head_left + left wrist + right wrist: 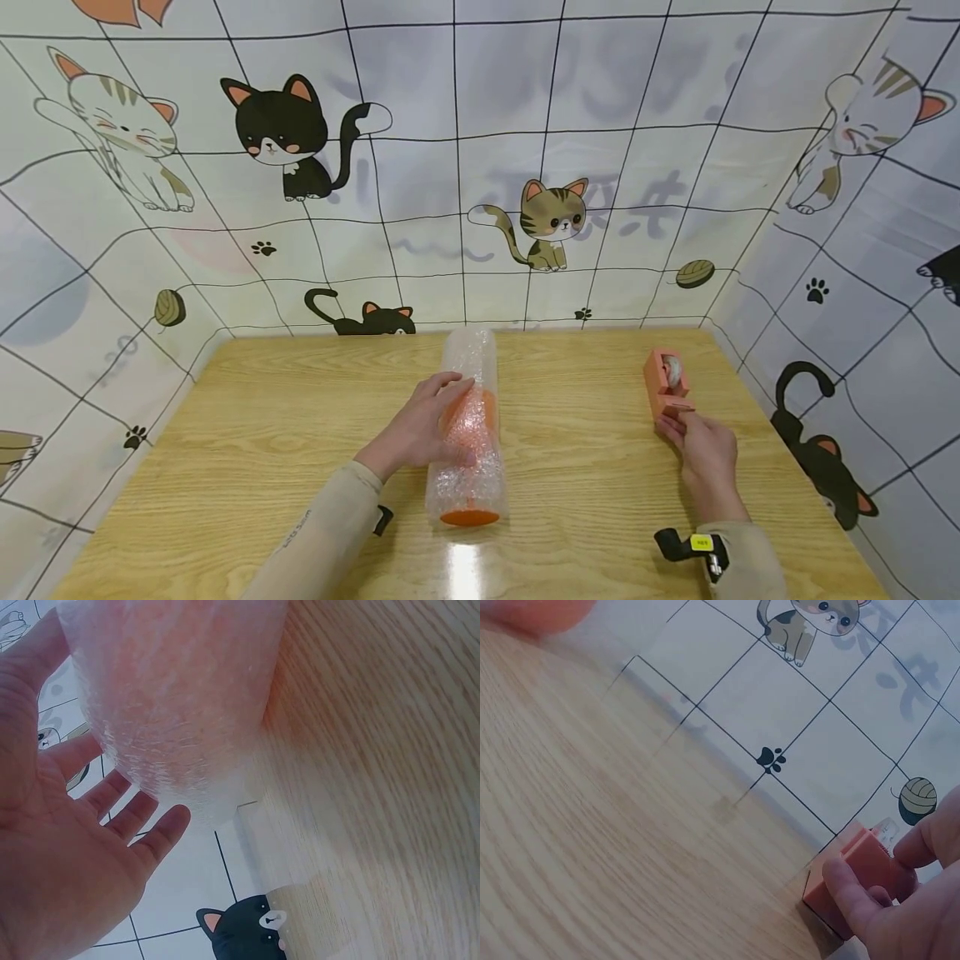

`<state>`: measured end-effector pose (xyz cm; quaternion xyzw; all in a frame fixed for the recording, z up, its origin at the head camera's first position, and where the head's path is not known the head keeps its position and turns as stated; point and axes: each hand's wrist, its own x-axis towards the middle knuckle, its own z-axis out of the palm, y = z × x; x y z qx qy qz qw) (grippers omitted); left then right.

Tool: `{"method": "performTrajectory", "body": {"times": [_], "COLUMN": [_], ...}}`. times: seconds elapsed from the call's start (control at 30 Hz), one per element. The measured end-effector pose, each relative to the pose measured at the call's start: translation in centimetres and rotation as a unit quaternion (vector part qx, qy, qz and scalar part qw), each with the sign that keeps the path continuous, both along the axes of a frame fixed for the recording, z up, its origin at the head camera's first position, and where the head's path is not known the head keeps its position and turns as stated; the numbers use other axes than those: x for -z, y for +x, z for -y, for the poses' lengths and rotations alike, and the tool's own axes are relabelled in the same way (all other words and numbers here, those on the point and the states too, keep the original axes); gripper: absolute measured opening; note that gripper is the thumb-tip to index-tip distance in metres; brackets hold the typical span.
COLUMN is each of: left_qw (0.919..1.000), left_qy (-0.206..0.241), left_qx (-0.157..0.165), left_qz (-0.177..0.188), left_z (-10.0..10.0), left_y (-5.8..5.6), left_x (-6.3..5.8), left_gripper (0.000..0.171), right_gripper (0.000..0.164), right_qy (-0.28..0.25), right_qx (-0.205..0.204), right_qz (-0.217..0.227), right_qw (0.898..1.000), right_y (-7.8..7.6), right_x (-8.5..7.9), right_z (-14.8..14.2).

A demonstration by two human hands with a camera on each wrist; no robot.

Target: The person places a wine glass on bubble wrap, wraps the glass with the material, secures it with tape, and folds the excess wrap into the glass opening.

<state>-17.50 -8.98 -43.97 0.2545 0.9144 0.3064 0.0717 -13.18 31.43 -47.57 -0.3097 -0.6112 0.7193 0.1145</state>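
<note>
A long roll of bubble wrap (pixel 471 354) around an orange cylinder (pixel 470 517) lies lengthwise on the wooden table. My left hand (pixel 420 422) rests on its left side with the thumb and fingers spread. The left wrist view shows relaxed fingers (pixel 166 829) along the wrap and the palm apart from it. To the right stands a pink tape dispenser (pixel 655 379) with a roll of clear tape (pixel 672 372). My right hand (pixel 708 452) holds the dispenser's near end; in the right wrist view its fingers (pixel 847 889) lie on both sides of that end.
The wooden table (pixel 577 467) reaches back to a white grid-patterned cloth (pixel 412 183) printed with cartoon cats. The same cloth rises along both sides. Small black cameras, such as the right one (pixel 693 546), sit at the wrists.
</note>
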Motion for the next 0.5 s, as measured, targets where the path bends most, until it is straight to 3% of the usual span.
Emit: {"method": "performTrajectory", "body": {"times": [0.2, 0.5], "left_qw": [1.0, 1.0], "left_qy": [0.001, 0.001], "left_qx": [0.001, 0.001], "left_qz": [0.001, 0.007], "left_z": [-0.05, -0.11], "left_y": [-0.01, 0.01], "left_x": [0.02, 0.01], "left_gripper": [0.107, 0.107], "right_gripper": [0.039, 0.05], "right_qy": [-0.008, 0.027], "right_qx": [0.003, -0.026], "right_qz": [0.001, 0.029], "right_qw": [1.0, 0.999], "right_y": [0.03, 0.16], "right_x": [-0.15, 0.66], "right_z": [0.1, -0.12]}}
